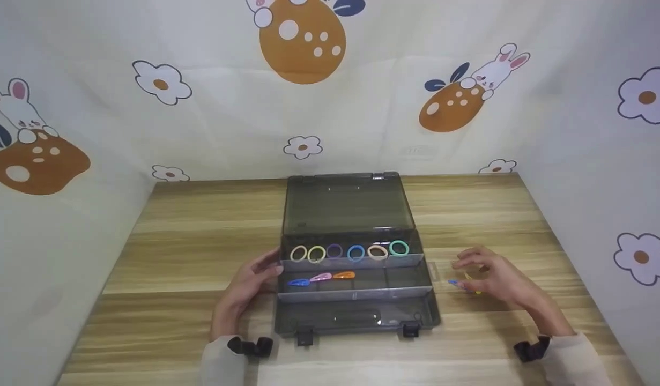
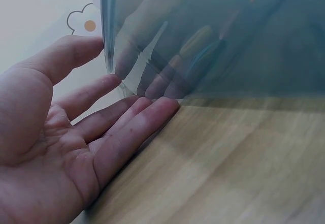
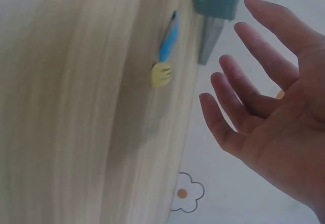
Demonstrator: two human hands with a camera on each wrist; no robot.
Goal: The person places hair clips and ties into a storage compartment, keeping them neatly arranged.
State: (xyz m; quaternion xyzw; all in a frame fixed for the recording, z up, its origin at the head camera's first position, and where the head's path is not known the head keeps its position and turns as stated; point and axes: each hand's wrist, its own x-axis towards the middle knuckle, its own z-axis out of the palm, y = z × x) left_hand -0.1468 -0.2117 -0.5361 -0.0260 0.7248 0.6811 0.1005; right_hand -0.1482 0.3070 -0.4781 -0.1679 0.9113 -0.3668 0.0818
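A dark see-through storage box [image 1: 356,308] lies with its lid raised. Several coloured hair ties [image 1: 356,253] sit in its back compartment; blue, pink and orange snap hair clips [image 1: 321,277] lie in a row in the middle one. My left hand [image 1: 249,281] touches the box's left wall, its fingertips against the plastic in the left wrist view. Fingers loosely spread, my right hand [image 3: 269,92] hovers right of the box and holds nothing. Below it on the table are a blue hair clip [image 3: 169,38] and a small yellow piece [image 3: 161,74], partly hidden by this hand in the head view.
The box's lid [image 1: 348,203] leans back toward the wall cloth [image 1: 228,118] printed with rabbits and flowers. Two black latches [image 1: 304,336] stick out at the box's front edge. Wood-grain tabletop [image 1: 174,268] extends on both sides of the box.
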